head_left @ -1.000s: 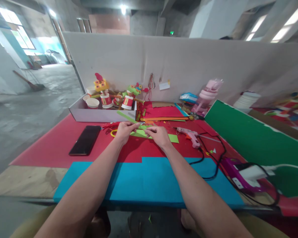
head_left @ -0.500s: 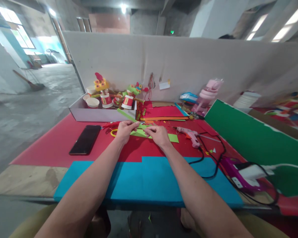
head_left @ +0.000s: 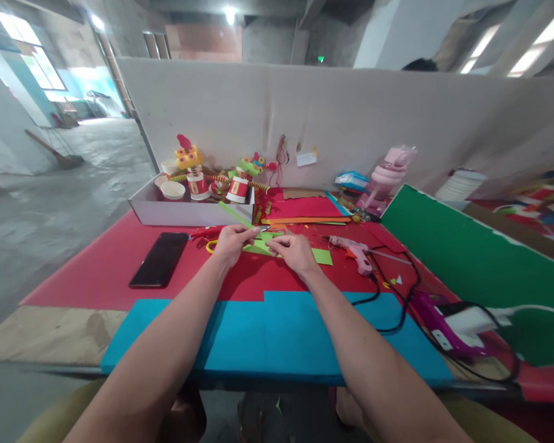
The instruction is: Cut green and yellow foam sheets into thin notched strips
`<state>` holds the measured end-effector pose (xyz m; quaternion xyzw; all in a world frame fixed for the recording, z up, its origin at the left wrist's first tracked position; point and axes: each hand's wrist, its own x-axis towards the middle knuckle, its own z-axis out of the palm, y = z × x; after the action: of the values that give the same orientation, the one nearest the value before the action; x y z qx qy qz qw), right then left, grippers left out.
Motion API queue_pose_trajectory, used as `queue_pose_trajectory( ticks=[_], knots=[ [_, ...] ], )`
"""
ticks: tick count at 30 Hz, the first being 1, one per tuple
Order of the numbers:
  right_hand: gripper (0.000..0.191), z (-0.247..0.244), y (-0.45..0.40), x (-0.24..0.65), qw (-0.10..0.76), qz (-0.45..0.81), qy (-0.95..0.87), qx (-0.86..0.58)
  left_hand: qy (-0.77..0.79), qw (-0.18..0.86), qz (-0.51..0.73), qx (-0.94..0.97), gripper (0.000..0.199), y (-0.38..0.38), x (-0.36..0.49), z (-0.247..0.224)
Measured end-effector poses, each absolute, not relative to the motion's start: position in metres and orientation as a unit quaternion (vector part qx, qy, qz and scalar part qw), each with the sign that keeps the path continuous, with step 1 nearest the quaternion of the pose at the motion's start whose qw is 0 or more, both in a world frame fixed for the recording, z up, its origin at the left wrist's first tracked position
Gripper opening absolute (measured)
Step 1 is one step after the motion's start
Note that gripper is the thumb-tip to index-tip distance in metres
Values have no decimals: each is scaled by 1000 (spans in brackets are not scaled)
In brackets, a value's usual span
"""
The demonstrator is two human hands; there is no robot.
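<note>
Between my two hands is a light-green paper strip, one end of which sticks out up and left past my left hand. My left hand is closed, pinching the strip between thumb and fingers. Opposite it, my right hand is closed too, its fingertips pinched on the green paper's other end. Under the hands a wider piece of green paper lies on the red table cover. A pair of scissors with a yellow handle lies partly hidden behind my left hand.
A black phone lies to the left. Behind it a white box holds paper-cup figures. At right are a pink glue gun with a black cord, a purple power strip and a green panel. Blue sheets line the front edge.
My hands stay almost in place. The green paper between the fingertips has shifted very slightly.
</note>
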<state>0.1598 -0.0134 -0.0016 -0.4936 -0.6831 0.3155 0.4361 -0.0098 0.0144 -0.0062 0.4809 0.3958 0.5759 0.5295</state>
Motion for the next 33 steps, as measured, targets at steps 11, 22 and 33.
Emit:
queue_pose_trajectory(
  ticks=[11,22,33],
  knots=[
    [17,-5,-14,159,419,384,-659,-493,351,513,677,393,30,28,-51,9],
    [26,-1,-13,160,498,340,-641,-475,339,553,634,421,33,20,-29,9],
    [19,4,-17,160,426,211,-719,-507,414,434,550,582,36,11,-8,-7]
  ],
)
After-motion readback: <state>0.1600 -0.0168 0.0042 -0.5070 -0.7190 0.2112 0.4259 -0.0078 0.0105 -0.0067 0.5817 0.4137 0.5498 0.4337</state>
